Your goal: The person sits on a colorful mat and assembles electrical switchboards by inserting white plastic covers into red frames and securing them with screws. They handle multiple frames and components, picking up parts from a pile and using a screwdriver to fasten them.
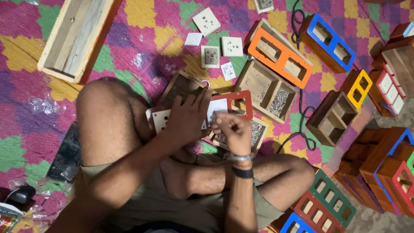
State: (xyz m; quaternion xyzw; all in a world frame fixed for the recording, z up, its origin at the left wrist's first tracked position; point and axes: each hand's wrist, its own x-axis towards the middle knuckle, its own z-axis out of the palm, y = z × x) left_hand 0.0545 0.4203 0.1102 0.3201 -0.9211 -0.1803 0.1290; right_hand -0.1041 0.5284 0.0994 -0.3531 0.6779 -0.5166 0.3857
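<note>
Switchboard (228,103), red-framed, sat on the lap; left hand (185,118) pressed flat on it, right hand (233,129) pinched something small, likely a screw. It might drop into the mat (142,39).

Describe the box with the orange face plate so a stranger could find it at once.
Start at the patchwork mat, then look up and right of the right hand. The orange-faced box lies there, slanted, above an open tray of screws. It alone is orange; its neighbour is blue.
</note>
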